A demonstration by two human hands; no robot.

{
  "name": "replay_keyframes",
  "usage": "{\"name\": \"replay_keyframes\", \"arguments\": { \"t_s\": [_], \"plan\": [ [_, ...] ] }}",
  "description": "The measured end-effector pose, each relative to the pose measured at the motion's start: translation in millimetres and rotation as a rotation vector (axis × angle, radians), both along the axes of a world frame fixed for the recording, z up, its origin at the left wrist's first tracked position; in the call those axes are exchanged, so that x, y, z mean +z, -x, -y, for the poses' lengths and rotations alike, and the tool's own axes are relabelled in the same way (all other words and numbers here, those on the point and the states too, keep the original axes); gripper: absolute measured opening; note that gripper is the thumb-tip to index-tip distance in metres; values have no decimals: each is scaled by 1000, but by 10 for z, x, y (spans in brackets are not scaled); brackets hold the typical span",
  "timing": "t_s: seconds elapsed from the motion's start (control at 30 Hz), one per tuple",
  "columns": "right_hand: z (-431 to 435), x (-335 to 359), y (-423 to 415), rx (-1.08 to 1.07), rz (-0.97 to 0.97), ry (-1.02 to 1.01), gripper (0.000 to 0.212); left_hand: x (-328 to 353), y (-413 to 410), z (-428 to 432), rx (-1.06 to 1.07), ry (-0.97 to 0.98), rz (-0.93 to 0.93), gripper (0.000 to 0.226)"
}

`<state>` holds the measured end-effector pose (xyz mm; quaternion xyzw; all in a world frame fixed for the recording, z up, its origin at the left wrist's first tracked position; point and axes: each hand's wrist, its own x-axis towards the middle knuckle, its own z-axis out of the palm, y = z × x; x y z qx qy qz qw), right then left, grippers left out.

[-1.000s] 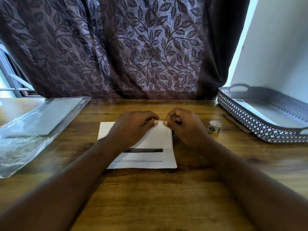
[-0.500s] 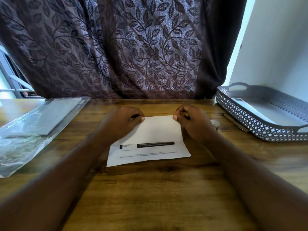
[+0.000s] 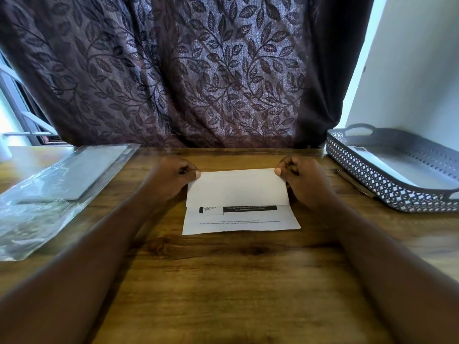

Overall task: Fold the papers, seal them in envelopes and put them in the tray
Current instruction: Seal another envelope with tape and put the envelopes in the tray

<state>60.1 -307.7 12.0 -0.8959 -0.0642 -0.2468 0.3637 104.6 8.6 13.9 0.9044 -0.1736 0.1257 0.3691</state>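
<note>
Head view: the left hand (image 3: 171, 180) and right hand (image 3: 303, 181) have slid out to the folded paper's (image 3: 238, 189) far corners, fingers pinching it on the table (image 3: 223, 281). The crease looks pressed; another fold likely remains.

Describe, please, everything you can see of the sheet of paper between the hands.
The paper is a white printed sheet lying on the wooden table. Its far part is folded toward the person, the flap's free edge stopping just above a black printed bar with a small white box; fine print below is too small to read. The near strip lies uncovered. The left hand pinches the fold's left end, the right hand its right end.
</note>
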Motion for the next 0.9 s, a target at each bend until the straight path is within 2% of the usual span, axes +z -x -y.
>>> {"name": "replay_keyframes", "arguments": {
  "t_s": [0.17, 0.33, 0.43, 0.47, 0.53, 0.57, 0.63, 0.8, 0.9],
  "plan": [
    [-3, -21, -17, 7, -21, -26, 10, -7, 51, -21, 48, 166, -92, 12],
    [11, -12, 10, 68, -117, -292, 5, 58, 51, -19, 21, 202, -79, 9],
    [13, -13, 21, 92, -161, -361, 3, 33, 93, 2, -11, 344, -83, 7],
    [8, -10, 23, 95, -164, -392, 3, 22, 110, 18, -37, 443, -136, 6],
    [0, -2, 27, 88, -166, -447, 3, 0, 148, 57, -146, 671, -361, 27],
    [-3, 1, 32, 83, -167, -462, 3, -13, 159, 73, -215, 739, -466, 35],
    [-9, 4, 39, 82, -165, -474, 5, -26, 172, 92, -287, 758, -556, 39],
    [-34, 9, 52, 102, -159, -502, 13, -54, 127, 86, -254, 798, -543, 28],
    [-51, 31, 63, 190, -258, -718, 25, -63, 98, 73, -209, 869, -508, 27]
  ]
}}
